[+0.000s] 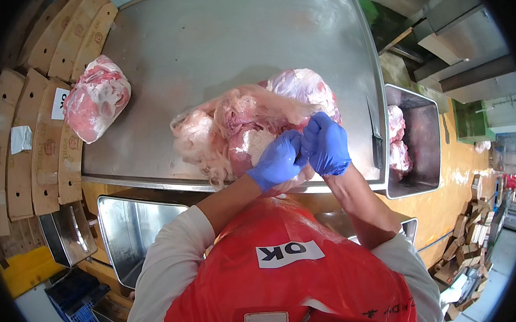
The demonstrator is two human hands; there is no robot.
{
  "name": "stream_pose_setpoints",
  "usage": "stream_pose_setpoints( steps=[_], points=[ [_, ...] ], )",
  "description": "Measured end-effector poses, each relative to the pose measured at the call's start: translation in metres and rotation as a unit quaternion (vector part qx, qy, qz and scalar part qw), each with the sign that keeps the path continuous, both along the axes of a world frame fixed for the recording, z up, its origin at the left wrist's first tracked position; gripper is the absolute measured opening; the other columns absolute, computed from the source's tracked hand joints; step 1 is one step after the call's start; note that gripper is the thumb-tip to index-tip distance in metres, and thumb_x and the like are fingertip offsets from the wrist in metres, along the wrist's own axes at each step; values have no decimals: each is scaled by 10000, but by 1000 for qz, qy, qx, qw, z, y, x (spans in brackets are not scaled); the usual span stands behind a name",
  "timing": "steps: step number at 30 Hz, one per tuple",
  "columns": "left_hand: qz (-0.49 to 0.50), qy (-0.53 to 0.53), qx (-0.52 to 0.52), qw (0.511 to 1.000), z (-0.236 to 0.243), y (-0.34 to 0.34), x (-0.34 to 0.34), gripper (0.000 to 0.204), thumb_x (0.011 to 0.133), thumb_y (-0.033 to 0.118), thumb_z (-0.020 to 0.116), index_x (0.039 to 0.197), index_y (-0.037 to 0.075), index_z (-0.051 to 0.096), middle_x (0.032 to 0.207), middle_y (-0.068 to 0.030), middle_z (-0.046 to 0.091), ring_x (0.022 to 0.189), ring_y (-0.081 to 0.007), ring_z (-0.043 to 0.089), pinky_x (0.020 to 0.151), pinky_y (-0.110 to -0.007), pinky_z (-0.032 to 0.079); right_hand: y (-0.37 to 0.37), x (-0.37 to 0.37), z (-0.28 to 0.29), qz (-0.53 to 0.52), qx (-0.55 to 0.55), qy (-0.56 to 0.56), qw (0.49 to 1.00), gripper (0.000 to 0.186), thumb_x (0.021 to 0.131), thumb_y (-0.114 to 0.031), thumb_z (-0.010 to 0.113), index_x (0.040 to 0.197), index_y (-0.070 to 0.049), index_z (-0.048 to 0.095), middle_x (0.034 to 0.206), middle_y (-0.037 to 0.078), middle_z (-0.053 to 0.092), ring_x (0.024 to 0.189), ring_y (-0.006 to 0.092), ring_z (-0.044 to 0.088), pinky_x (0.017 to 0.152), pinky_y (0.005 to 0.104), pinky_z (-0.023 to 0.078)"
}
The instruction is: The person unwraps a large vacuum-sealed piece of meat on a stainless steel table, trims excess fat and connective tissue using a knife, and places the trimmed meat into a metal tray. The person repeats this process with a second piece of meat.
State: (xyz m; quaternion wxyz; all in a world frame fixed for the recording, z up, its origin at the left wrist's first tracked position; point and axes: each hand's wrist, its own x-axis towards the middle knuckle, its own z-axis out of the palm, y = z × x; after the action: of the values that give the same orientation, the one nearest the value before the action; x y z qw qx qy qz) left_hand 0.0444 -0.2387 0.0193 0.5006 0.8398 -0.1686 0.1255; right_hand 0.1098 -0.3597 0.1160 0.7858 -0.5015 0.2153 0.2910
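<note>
Large cuts of raw meat (248, 141) lie at the near edge of a steel table (215, 39), wrapped in a thin, translucent, pinkish plastic bag (231, 103). My left hand (279, 162), in a blue glove, is closed at the bag's near right part. Close beside it my right hand (326, 145), gloved the same, is closed in a fist on the bunched bag. The fingertips of both are partly hidden. Behind the right hand rests another pale, marbled piece of meat (304, 87), with part of the film against it.
At the table's left end sits a separate meat cut (98, 100) beside stacked cardboard boxes (29, 133). A dark-handled knife (377, 151) lies along the right edge. Steel tubs stand at right (425, 145), holding meat, and at near left (138, 227).
</note>
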Motion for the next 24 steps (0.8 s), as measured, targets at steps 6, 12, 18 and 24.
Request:
stream_pose_setpoints(
  steps=[6,12,18,24],
  points=[
    [-20,-53,86,995,-14,17,-10,321,787,145,760,1048,35,608,1052,-169,612,968,-384,623,815,-477,530,6,-11,4,-12,46,37,998,392,1033,-188,441,650,-194,361,555,-45,282,438,119,247,409,302,196],
    [-18,-59,44,997,-9,24,-13,325,800,173,773,1055,44,618,1084,-166,619,921,-369,642,771,-451,547,5,-13,-4,-10,78,56,995,383,1036,-179,451,657,-175,394,551,-28,303,432,129,263,404,311,236],
    [-29,-58,52,997,-14,26,-7,404,810,197,783,1130,36,596,1124,-182,617,882,-378,656,753,-456,552,15,-7,10,-47,85,30,995,370,1039,-161,456,671,-155,418,545,-21,312,426,132,281,397,306,248],
    [-13,-2,42,999,-10,23,-4,430,825,184,755,1180,33,566,1119,-195,624,859,-371,660,733,-450,549,10,-3,8,-11,77,54,995,381,1039,-170,437,662,-161,379,549,-19,299,430,134,257,396,327,228]
  ],
)
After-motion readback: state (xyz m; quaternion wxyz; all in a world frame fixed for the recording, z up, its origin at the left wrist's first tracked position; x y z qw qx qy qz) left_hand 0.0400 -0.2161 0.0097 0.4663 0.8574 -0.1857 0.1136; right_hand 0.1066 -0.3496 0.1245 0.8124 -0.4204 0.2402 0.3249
